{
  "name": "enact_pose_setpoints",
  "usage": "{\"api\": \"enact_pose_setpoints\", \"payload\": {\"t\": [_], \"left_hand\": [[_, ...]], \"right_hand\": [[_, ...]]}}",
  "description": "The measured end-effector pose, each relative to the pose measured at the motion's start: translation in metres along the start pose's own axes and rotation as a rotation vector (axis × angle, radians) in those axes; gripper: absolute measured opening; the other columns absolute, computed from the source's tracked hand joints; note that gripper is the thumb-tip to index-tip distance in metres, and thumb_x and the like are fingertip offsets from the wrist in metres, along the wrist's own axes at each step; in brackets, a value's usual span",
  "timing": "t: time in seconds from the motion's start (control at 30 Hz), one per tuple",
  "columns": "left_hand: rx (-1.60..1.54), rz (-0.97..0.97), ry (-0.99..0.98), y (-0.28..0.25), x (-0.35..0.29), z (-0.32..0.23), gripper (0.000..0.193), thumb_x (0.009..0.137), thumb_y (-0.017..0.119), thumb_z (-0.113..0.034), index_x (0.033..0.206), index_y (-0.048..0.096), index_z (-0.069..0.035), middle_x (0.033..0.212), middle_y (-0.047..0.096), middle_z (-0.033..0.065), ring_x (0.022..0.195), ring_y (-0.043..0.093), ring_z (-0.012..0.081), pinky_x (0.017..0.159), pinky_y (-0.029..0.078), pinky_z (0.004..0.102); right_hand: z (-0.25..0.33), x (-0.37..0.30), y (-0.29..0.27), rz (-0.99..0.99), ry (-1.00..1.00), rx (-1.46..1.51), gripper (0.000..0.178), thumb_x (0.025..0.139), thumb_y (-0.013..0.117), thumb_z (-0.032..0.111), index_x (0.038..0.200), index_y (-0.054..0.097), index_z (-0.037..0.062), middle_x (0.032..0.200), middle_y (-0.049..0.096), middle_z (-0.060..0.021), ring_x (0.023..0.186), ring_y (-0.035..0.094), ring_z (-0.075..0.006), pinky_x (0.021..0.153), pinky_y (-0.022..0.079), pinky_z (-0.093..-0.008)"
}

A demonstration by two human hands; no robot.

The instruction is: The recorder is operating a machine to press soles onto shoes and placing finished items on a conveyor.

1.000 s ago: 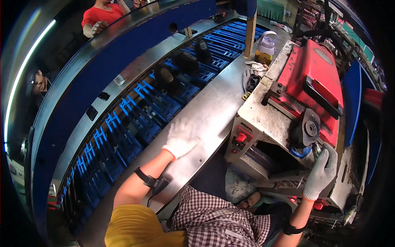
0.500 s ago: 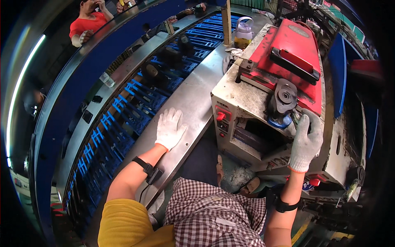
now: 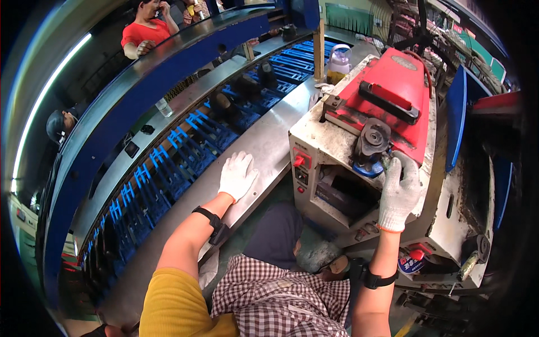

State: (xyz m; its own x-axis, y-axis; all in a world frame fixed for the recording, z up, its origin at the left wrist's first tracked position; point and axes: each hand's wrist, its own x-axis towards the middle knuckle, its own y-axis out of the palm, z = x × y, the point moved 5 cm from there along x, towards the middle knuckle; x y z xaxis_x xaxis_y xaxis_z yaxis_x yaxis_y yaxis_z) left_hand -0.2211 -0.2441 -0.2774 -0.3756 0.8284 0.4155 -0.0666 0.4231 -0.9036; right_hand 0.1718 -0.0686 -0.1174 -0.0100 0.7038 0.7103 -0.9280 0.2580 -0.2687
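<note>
My left hand (image 3: 238, 176), in a white knit glove, lies flat with fingers spread on the bare metal ledge (image 3: 261, 140) beside the conveyor. At the front of a machine with a red cover (image 3: 387, 90), my gloved right hand (image 3: 400, 194) has its fingers curled round a short wrapped handle (image 3: 386, 161), mostly hidden by the glove. Just left of those fingers sits a dark round clamp part (image 3: 374, 136) with a blue base (image 3: 368, 169). The red cover has a black grip (image 3: 389, 103) on top. Below, the machine's front opening (image 3: 351, 191) is dark inside.
A conveyor with blue slats (image 3: 160, 163) runs along my left, carrying dark pieces (image 3: 222, 104). A purple-topped bottle (image 3: 338, 64) stands behind the machine. A second machine with a similar wrapped handle (image 3: 469, 264) is at right. Across the conveyor is a person in red (image 3: 147, 33).
The view has shifted, so the scene sits lower in the picture. My left hand stays flat on the ledge, and my right hand stays at the handle beside the clamp part.
</note>
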Motion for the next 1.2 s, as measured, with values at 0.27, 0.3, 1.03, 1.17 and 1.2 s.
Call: {"api": "enact_pose_setpoints", "payload": {"t": [0.27,0.3,1.03,1.17,1.2], "left_hand": [[-0.025,0.074,-0.023,-0.021,0.003,-0.011,0.039,0.09,0.063,-0.033,0.121,0.06,-0.009,0.133,0.057,0.017,0.128,0.05,0.0397,0.109,0.04,0.0513],[-0.028,0.108,-0.033,-0.021,0.003,-0.012,0.039,0.09,0.063,-0.033,0.121,0.06,-0.009,0.134,0.057,0.0169,0.129,0.05,0.0399,0.109,0.04,0.0514],[-0.12,0.114,-0.061,-0.007,-0.003,0.002,0.046,0.091,0.064,-0.035,0.129,0.061,-0.009,0.143,0.055,0.0181,0.138,0.046,0.0394,0.118,0.034,0.0527],[-0.072,0.11,-0.077,0.004,-0.013,0.024,0.053,0.091,0.065,-0.037,0.136,0.059,-0.01,0.149,0.052,0.0187,0.144,0.043,0.0385,0.121,0.032,0.0501],[-0.135,0.065,-0.063,0.0,-0.007,0.02,0.053,0.091,0.067,-0.035,0.136,0.06,-0.01,0.148,0.053,0.0186,0.143,0.044,0.0391,0.121,0.033,0.0499]], "right_hand": [[0.006,0.015,-0.008,0.335,0.196,-0.001,0.029,0.1,0.064,0.019,0.127,0.068,0.0076,0.11,0.073,-0.0156,0.1,0.071,-0.0322,0.09,0.053,-0.0388],[0.011,0.018,-0.008,0.494,0.242,-0.059,0.038,0.1,0.063,0.021,0.136,0.064,0.0095,0.115,0.073,-0.0177,0.105,0.071,-0.0348,0.093,0.053,-0.0399],[-0.012,0.022,0.013,0.56,0.184,0.143,0.047,0.097,0.064,0.021,0.142,0.062,0.0079,0.134,0.069,-0.0171,0.127,0.065,-0.0272,0.109,0.047,-0.0349],[-0.001,0.023,0.022,0.61,0.222,0.151,0.048,0.097,0.063,0.012,0.144,0.059,0.0032,0.139,0.067,-0.0145,0.129,0.062,-0.0226,0.109,0.046,-0.0337],[-0.01,0.023,0.016,0.598,0.206,0.174,0.047,0.098,0.062,0.01,0.145,0.059,0.0032,0.14,0.066,-0.0127,0.128,0.062,-0.0211,0.108,0.046,-0.0329]]}}
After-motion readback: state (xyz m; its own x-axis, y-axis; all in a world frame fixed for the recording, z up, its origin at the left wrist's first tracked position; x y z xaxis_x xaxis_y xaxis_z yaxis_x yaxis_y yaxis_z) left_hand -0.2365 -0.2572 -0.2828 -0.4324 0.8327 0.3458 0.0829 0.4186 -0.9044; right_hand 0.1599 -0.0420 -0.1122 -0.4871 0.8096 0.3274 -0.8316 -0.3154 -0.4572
